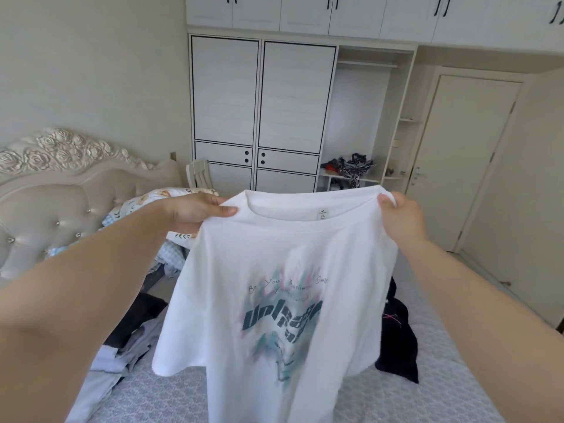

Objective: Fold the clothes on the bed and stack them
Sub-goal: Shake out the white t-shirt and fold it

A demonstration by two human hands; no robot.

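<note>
From the head view I judge we're early: the white T-shirt (274,270) hangs unfolded in the air, loose clothes (128,346) lie at 8 o'clock and a dark garment (396,340) at 4 o'clock on the bed (427,401) (no finished stack visible). My left hand (195,212) pinches one shoulder, my right hand (399,218) grips the other; the shirt drapes toward 6 o'clock.

White printed T-shirt (274,270) aloft, unfolded
</note>
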